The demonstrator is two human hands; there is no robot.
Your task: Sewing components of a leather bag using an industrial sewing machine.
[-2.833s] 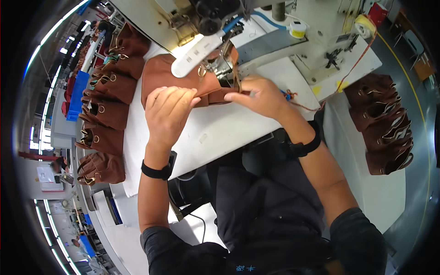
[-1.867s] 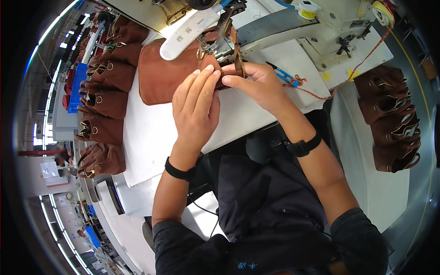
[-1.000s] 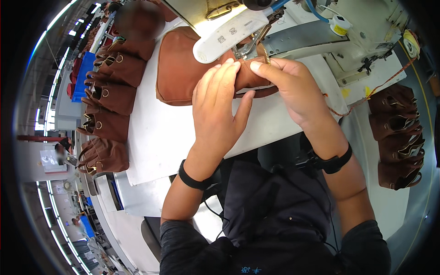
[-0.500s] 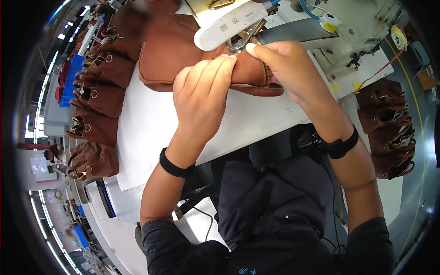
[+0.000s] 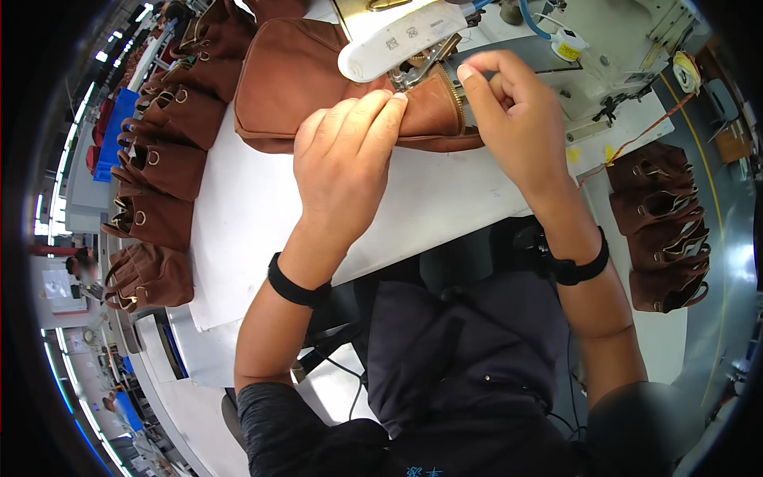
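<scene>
Flanking white table (image 5: 262, 230), brown bag stacks (image 5: 163, 135), sewing machine (image 5: 604, 48) behind

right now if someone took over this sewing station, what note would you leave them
Left hand: flat on the brown bag, fingertips pressing it beside the presser foot.
Right hand: pinching the bag's zipper edge right of the foot.
Bag lies on the white table, its zipper end under the sewing machine.
Done: bag fed under the foot.
Left: whether the seam is finished cannot be told. More brown bags are piled on the left and right.
</scene>
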